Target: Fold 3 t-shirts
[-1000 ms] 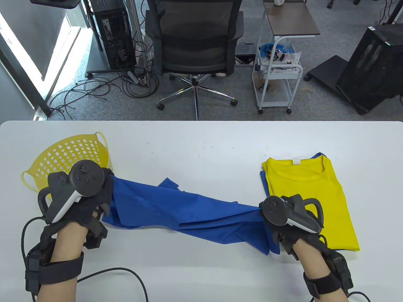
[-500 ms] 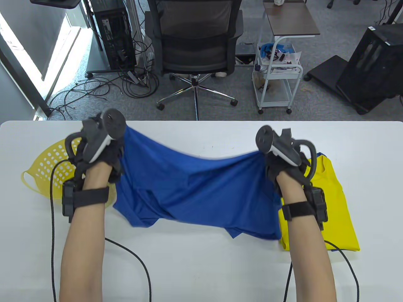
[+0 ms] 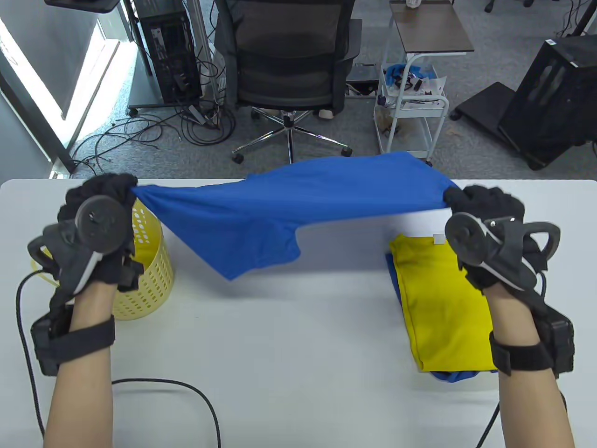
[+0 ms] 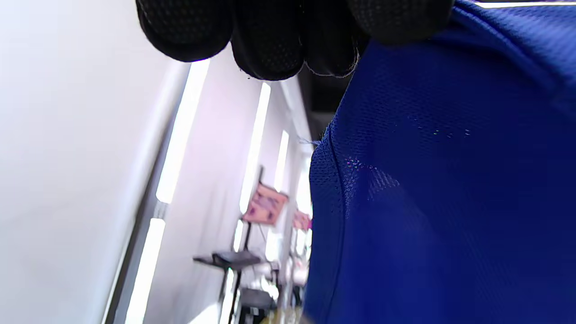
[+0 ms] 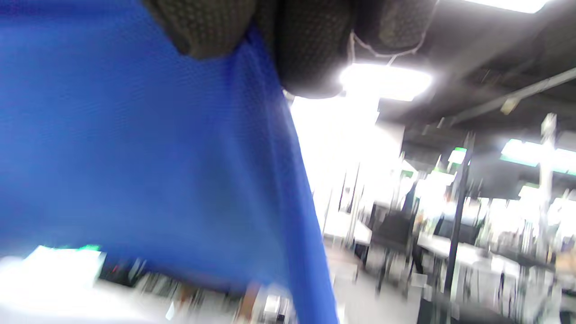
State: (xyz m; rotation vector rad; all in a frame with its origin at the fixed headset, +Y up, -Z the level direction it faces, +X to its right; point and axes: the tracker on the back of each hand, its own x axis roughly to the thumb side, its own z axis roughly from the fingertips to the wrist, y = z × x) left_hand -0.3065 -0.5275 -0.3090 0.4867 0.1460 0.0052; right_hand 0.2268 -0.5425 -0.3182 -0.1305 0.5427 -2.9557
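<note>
Holding the blue t-shirt (image 3: 280, 205) stretched in the air over the far table edge, I have my left hand (image 3: 100, 219) and right hand (image 3: 485, 233) each closed on 1 corner. If either pinch slips, the cloth could drop off the far edge or land crooked. A low sweep could knock the yellow basket (image 3: 144, 275) or rumple the folded yellow t-shirt (image 3: 443, 303). Bare white table (image 3: 289, 336) lies between them, near me.

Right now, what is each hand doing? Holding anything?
Left hand: closed, gripping one end of the blue t-shirt, held up off the table.
Right hand: closed, gripping the other end of the same shirt.
</note>
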